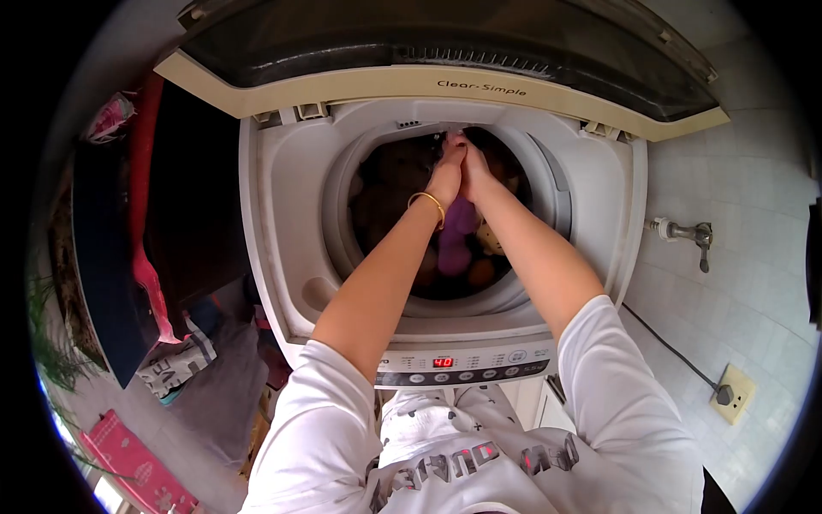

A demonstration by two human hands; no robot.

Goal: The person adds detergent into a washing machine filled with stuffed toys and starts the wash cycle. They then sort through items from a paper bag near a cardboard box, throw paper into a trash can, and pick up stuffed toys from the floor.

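Deep in the tub of a top-loading washing machine (629,223), both my hands meet at the far side of the drum opening. My left hand (447,173), with a gold bracelet (428,202) on its wrist, presses against my right hand (473,168). The fingers of both are closed together, and anything between them is hidden. Small bright drops show by the fingertips. Below my wrists lies a purple, soft-looking rounded thing (455,250). Beside it are a pale yellow thing (489,240) and an orange round thing (481,273). Other dark contents are hard to make out.
The machine's lid (360,86) stands raised behind the tub. A control panel (462,364) with a red "40" display faces me. On the right wall are a tap (689,232) and a plugged-in socket (733,394). Fabric items and a pink mat (137,458) lie at left.
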